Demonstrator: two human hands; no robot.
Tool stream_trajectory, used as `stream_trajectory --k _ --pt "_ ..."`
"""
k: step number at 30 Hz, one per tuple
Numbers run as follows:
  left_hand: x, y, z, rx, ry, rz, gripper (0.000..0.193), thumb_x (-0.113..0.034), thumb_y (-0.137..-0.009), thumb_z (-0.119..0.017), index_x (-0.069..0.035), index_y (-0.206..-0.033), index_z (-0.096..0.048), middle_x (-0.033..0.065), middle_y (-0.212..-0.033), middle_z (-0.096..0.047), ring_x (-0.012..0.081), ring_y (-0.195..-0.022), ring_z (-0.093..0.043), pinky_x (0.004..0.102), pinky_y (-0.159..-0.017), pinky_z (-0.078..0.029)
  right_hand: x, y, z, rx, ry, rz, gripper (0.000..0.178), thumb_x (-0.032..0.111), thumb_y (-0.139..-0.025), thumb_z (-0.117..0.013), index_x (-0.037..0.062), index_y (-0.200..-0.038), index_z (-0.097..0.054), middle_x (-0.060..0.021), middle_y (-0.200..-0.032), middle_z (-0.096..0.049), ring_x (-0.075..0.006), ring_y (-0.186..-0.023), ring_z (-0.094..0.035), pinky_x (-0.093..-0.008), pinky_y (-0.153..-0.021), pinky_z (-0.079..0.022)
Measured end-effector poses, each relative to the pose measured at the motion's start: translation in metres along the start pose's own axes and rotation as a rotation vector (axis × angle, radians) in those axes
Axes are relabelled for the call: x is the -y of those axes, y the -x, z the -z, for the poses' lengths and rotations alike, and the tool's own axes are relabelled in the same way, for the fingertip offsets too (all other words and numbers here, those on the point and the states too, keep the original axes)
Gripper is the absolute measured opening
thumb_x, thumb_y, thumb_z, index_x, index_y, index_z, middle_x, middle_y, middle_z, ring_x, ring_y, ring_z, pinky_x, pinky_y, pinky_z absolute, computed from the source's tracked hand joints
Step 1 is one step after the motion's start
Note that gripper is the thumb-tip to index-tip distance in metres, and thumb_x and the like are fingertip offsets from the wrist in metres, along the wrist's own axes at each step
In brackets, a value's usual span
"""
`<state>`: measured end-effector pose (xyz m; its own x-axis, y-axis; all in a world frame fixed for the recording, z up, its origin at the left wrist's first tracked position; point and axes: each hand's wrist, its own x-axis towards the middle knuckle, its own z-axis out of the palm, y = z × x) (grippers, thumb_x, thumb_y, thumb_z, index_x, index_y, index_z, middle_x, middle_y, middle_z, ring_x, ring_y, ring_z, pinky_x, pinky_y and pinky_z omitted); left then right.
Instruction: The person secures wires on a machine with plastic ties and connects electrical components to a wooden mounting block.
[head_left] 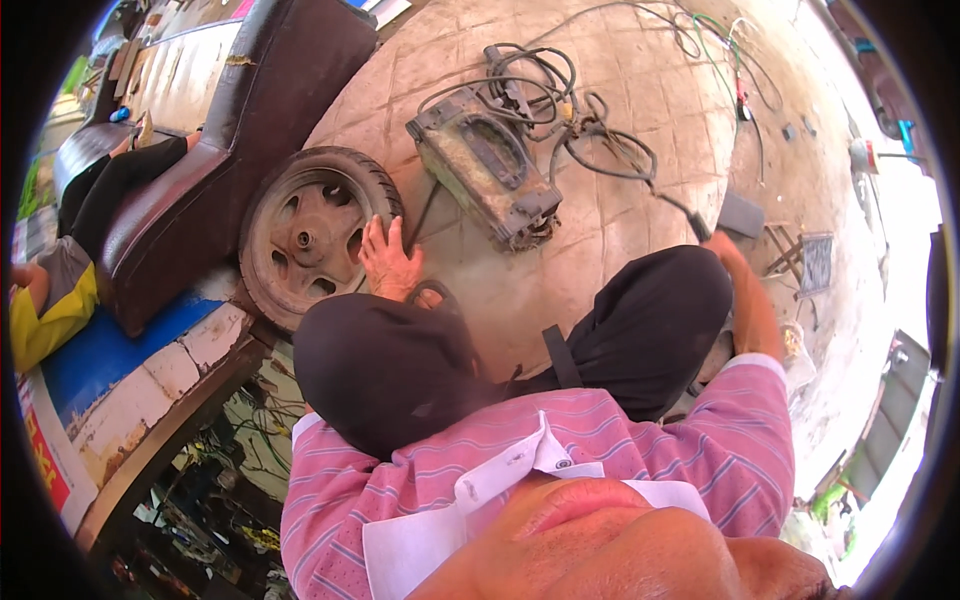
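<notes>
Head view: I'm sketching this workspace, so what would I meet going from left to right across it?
Yellow-and-grey fabric, round dusty spoked wheel with a black tyre, the person's bare left hand, grimy boxy machine, the person's bare right hand, flat grey rectangular piece.

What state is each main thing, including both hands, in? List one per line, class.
Round grey metal wheel with black tyre: tyre fitted, rim brown-stained.
Boxy grey-brown machine: grimy, set on the pale floor.
Long black cable: loosely looped, partly over the machine.
Dark brown leather sofa: scuffed along its edge.
Left hand: open, fingers spread, at the tyre.
Right hand: partly hidden, grip unclear.
</notes>
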<state>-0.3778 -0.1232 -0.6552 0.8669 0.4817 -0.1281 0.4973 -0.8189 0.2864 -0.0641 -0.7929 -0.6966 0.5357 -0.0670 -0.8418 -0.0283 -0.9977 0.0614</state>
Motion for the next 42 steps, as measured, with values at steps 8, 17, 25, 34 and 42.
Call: stream_trajectory --k 8,17,25,34,42 --pt "0.0 0.001 -0.002 0.003 -0.024 -0.002 0.071 -0.03 -0.08 -0.075 -0.017 -0.146 -0.052 0.0172 -0.157 -0.036 0.038 -0.148 -0.031 0.0561 -0.116 -0.031 0.013 0.038 -0.091 0.032 -0.211 0.062 0.042 0.035 -0.076 -0.08 -0.0033 -0.094 -0.075 -0.0177 -0.084 -0.075 -0.0274 -0.076 -0.073 -0.0404 -0.073 -0.059" --pt "0.008 -0.003 -0.014 -0.021 -0.076 -0.067 0.071 -0.031 -0.082 -0.074 -0.017 -0.148 -0.051 0.017 -0.159 -0.033 0.0382 -0.15 -0.028 0.0567 -0.116 -0.029 0.077 0.038 -0.1 -0.134 -0.496 0.198 0.043 0.035 -0.077 -0.079 -0.0031 -0.097 -0.075 -0.0183 -0.087 -0.075 -0.0273 -0.079 -0.073 -0.04 -0.075 -0.059" --pt "0.003 -0.001 -0.001 -0.021 -0.139 -0.068 0.072 -0.031 -0.082 -0.075 -0.017 -0.148 -0.05 0.0177 -0.158 -0.034 0.039 -0.148 -0.03 0.0566 -0.116 -0.03 0.087 0.043 -0.121 -0.15 -0.555 0.241 0.043 0.035 -0.078 -0.079 -0.0029 -0.099 -0.075 -0.0188 -0.089 -0.075 -0.0271 -0.081 -0.073 -0.0397 -0.077 -0.058" --pt "-0.01 0.001 0.008 -0.074 -0.131 -0.086 0.071 -0.031 -0.081 -0.076 -0.016 -0.146 -0.053 0.0187 -0.157 -0.036 0.0399 -0.147 -0.032 0.056 -0.114 -0.033 0.124 0.044 -0.065 -0.133 -0.397 0.487 0.045 0.034 -0.082 -0.077 -0.0023 -0.108 -0.073 -0.02 -0.097 -0.075 -0.0275 -0.088 -0.073 -0.0394 -0.081 -0.058" --pt "-0.007 -0.006 0.007 -0.142 -0.145 -0.137 0.071 -0.03 -0.076 -0.077 -0.018 -0.142 -0.056 0.0191 -0.151 -0.043 0.0395 -0.142 -0.039 0.0564 -0.109 -0.038 0.32 -0.006 0.109 -0.19 -0.075 0.775 0.047 0.039 -0.088 -0.069 -0.0019 -0.111 -0.073 -0.0191 -0.102 -0.075 -0.0307 -0.094 -0.071 -0.0422 -0.086 -0.055"
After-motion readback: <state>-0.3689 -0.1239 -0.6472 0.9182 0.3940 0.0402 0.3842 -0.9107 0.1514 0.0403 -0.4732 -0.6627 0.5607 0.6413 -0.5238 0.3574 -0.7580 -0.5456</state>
